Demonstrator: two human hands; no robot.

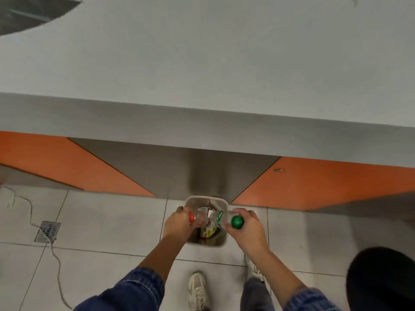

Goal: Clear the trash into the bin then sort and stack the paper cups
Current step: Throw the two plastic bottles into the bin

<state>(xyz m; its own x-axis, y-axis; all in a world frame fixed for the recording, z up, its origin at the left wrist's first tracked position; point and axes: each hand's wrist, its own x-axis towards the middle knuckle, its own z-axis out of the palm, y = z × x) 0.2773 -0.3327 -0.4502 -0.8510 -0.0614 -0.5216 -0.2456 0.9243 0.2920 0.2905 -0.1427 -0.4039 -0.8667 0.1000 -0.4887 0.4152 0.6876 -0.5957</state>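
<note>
The bin (205, 245), a small container with rounded corners and a pale rim, is set on the floor against the foot of the counter, directly below the hands. Inside it a crumpled yellow-green wrapper (207, 232) is seen among other trash that cannot be made out.

Two clear plastic bottles are held over the opening, both pointed downward with their necks toward the camera. The red-capped bottle (199, 218) is gripped by the left hand (177, 225), whose fingers are curled round its neck end. The green-capped bottle (219, 218), wrapped in a green and white label, is gripped by the right hand (247, 232), with fingers clamped just below the cap. The two bottle bodies are nearly touching above the bin.

Dark denim sleeves are worn on both arms. Pale laced shoes (197, 288) are planted on smooth light grey floor tiles (101, 221). The counter (202, 63) is topped with a matt grey-white slab; its front is faced with orange panels (314, 182) on either side of a brushed grey panel (179, 171). To the left, a square metal floor drain (47, 231) is crossed by a thin pale cord (56, 254). A dark rounded shape (381, 279) fills the lower right corner.
</note>
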